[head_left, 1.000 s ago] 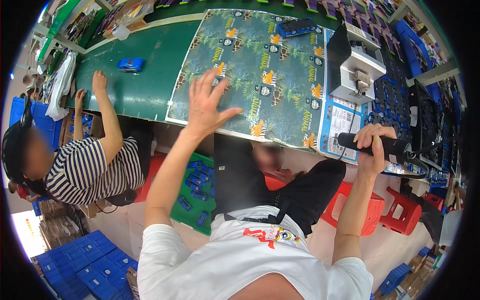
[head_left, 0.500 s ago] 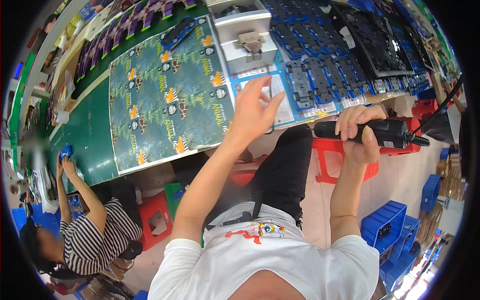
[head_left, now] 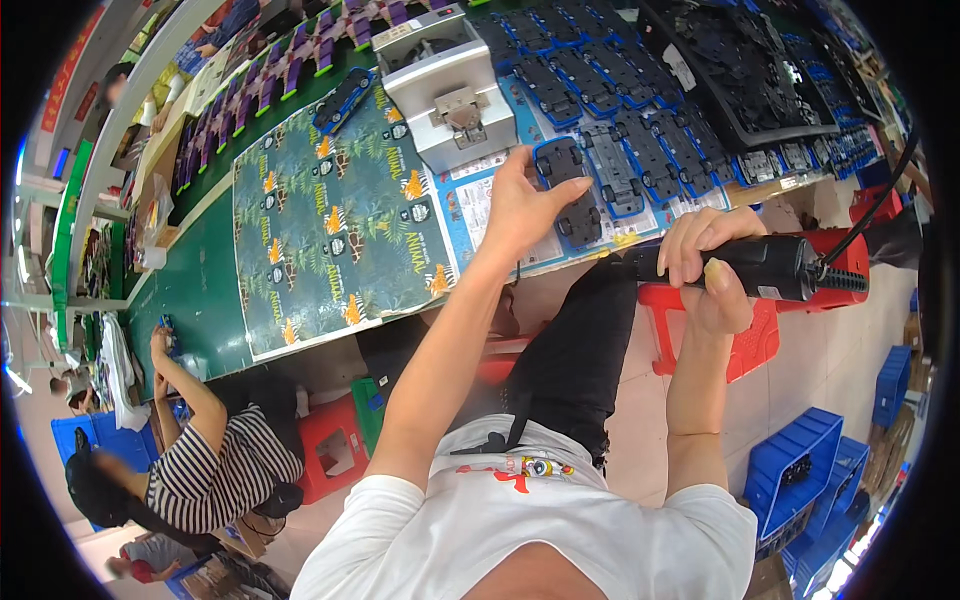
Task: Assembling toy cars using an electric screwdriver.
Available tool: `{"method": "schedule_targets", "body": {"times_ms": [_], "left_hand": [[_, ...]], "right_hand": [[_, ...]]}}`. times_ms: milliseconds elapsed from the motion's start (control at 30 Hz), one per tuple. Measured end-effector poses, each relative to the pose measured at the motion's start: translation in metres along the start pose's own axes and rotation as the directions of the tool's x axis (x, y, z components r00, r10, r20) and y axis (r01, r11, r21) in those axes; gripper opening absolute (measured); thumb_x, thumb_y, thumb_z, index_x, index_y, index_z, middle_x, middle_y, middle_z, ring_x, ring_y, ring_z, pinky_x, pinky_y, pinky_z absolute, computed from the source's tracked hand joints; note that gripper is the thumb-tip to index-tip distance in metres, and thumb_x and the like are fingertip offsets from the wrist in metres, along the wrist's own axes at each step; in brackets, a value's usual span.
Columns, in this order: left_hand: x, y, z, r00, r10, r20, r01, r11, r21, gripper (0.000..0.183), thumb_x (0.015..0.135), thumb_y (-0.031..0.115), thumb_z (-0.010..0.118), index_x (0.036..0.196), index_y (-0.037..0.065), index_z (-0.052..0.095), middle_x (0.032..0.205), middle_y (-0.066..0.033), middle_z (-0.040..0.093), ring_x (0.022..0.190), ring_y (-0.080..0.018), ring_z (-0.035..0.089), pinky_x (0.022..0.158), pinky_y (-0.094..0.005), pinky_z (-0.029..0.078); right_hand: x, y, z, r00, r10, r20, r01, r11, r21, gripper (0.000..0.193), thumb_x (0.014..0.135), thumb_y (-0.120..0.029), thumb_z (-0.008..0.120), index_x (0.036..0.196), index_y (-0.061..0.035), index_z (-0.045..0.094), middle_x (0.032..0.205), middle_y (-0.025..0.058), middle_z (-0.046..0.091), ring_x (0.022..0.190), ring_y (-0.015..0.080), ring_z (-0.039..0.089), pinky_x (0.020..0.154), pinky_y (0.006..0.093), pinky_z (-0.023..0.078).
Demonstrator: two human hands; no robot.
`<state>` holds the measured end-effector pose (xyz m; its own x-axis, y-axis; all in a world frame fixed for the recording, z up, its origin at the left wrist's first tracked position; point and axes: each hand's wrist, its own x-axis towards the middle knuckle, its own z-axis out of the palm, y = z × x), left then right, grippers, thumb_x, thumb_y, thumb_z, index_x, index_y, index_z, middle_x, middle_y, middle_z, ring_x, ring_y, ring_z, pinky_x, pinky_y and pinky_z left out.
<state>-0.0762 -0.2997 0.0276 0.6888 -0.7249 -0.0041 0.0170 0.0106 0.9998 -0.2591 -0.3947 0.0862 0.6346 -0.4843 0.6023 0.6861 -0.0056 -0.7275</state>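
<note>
Counter (head_left: 190, 295) spans wearer's 10 to 1 o'clock, blue-black car rows (head_left: 613, 172) at 1, wheels-up, likely for underside access. Black corded tool (head_left: 778, 266), 1–2 o'clock, wrapped by right hand (head_left: 718, 306), presumably for steadiness; tip lost against dark trousers (head_left: 562, 360). Left hand (head_left: 520, 212), 12 o'clock, thumb and fingers parted at one toy car (head_left: 566, 192); contact obscured, can't tell if gripped.

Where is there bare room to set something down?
Most of the animal-print sheet is bare, between the green tabletop, the silver fixture and a blue car at its far edge. The tabletop is open too, up to the co-worker's hand. Right of the left hand is crowded: rows of upturned cars and a black tray.
</note>
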Motion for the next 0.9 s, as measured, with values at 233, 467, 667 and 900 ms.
{"method": "schedule_targets", "body": {"times_ms": [233,467,667,900], "left_hand": [[-0.046,-0.004,-0.052,0.979,-0.160,-0.125,0.066,0.831,-0.552,0.032,0.090,0.013,0.069,0.118,0.007,0.055,0.099,-0.0048,0.064,0.088,-0.0170,0.065,0.078,-0.0392,0.059],[-0.069,-0.014,-0.132,0.959,-0.264,-0.106,0.141,0.764,-0.630,0.028,0.100,0.028,0.056,0.112,0.002,0.057,0.096,-0.0127,0.068,0.076,-0.0224,0.070,0.066,-0.0398,0.062],[-0.073,-0.020,-0.141,0.970,-0.231,-0.073,0.147,0.801,-0.581,0.030,0.095,0.023,0.064,0.113,0.001,0.056,0.098,-0.0144,0.068,0.074,-0.0207,0.069,0.067,-0.0348,0.059],[-0.073,-0.021,-0.144,0.979,-0.199,-0.038,0.140,0.799,-0.584,0.029,0.095,0.020,0.064,0.115,0.001,0.057,0.099,-0.0150,0.068,0.076,-0.0212,0.070,0.070,-0.0349,0.060]], "right_hand": [[0.010,0.021,0.024,1.000,-0.029,0.007,0.029,1.000,0.004,0.019,0.088,-0.019,0.060,0.096,-0.0039,0.052,0.068,0.0058,0.050,0.057,0.0156,0.049,0.056,0.0303,0.045],[0.066,0.062,0.072,0.990,-0.137,-0.019,0.138,0.985,0.102,0.011,0.088,-0.002,0.062,0.096,-0.0014,0.053,0.069,0.0084,0.054,0.058,0.0170,0.054,0.059,0.0345,0.050],[0.130,0.099,0.110,0.966,-0.254,-0.051,0.255,0.967,0.007,0.012,0.084,-0.001,0.070,0.088,0.0027,0.059,0.064,0.0095,0.060,0.053,0.0161,0.060,0.058,0.0317,0.053],[0.144,0.129,0.126,0.964,-0.264,0.004,0.259,0.943,-0.209,0.012,0.083,-0.002,0.073,0.076,0.0016,0.065,0.056,0.0043,0.060,0.048,0.0116,0.060,0.048,0.0230,0.048]]}}
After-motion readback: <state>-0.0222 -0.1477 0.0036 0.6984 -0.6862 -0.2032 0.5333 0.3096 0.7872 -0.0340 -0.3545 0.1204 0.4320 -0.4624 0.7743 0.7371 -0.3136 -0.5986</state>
